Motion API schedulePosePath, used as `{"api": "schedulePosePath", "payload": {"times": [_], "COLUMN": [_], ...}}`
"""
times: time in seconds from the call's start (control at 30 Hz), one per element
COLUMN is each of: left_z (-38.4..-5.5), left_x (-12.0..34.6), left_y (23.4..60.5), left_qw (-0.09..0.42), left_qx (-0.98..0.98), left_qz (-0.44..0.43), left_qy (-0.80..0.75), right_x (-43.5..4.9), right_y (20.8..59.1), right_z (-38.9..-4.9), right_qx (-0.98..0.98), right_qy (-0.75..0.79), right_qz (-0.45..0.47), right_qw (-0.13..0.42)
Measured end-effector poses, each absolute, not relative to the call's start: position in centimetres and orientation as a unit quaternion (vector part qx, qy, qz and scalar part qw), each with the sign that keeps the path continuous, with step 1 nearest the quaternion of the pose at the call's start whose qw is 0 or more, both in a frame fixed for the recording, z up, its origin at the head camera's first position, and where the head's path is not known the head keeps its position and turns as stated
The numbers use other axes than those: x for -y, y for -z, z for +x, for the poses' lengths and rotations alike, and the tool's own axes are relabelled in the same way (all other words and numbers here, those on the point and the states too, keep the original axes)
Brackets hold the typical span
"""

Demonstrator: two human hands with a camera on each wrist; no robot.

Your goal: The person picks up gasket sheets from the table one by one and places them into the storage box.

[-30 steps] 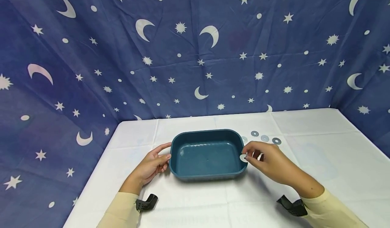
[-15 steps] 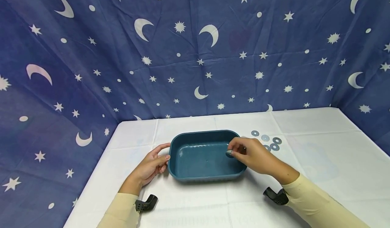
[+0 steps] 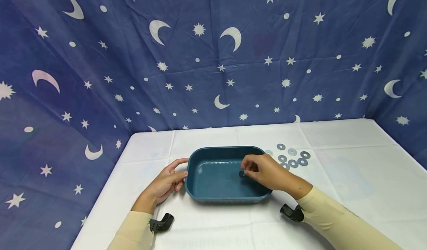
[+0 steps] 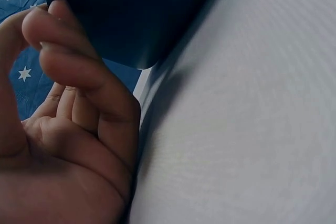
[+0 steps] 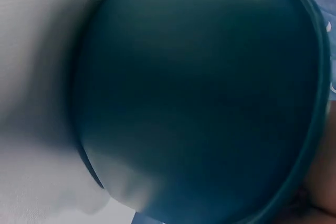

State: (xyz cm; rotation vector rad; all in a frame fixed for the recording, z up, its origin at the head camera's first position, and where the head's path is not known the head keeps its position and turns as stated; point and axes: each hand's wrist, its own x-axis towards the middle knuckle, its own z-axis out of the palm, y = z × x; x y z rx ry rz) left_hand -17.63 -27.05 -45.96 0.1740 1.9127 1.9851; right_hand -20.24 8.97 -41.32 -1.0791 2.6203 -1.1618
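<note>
In the head view a dark teal rectangular plastic tub [image 3: 217,177] stands upright on the white cloth. My left hand [image 3: 165,185] is at its left end, with thumb and index finger touching the side near the rim; the other fingers bend loosely. My right hand [image 3: 265,172] reaches over the right rim and pinches a flat metal washer [image 3: 241,174] inside the tub, close above its floor. How the washer meets the floor I cannot tell. The right wrist view shows mostly the tub's wall [image 5: 199,98]; the washer is hidden there. Several grey washers [image 3: 293,163] lie flat right of the tub.
White cloth covers the table [image 3: 207,226]. Behind and to the sides hangs a blue curtain [image 3: 186,49] with white moons and stars. Black wrist camera mounts [image 3: 161,223] stick out beside both sleeves.
My right hand has carried the washer leftward from the right rim to inside the tub, uncovering more washers on the cloth. My left hand has stayed at the tub's left side.
</note>
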Motion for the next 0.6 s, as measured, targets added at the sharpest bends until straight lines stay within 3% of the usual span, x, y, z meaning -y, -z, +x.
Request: {"api": "schedulePosePath", "payload": {"times": [0.3,0.6], "left_z": [-17.8,-17.8], "left_x": [27.0,27.1], "left_y": [46.0,46.3], "left_qw": [0.191,0.182], "left_qx": [-0.678,-0.680], "left_qz": [0.078,0.092], "left_qy": [-0.706,-0.704], "right_x": [-7.9,-7.3], "right_y": [41.7,42.3], "right_z": [-20.3,-20.1], "right_qx": [-0.876,-0.901], "right_qy": [0.326,0.250], "right_qz": [-0.350,-0.351], "right_qw": [0.058,0.040]}}
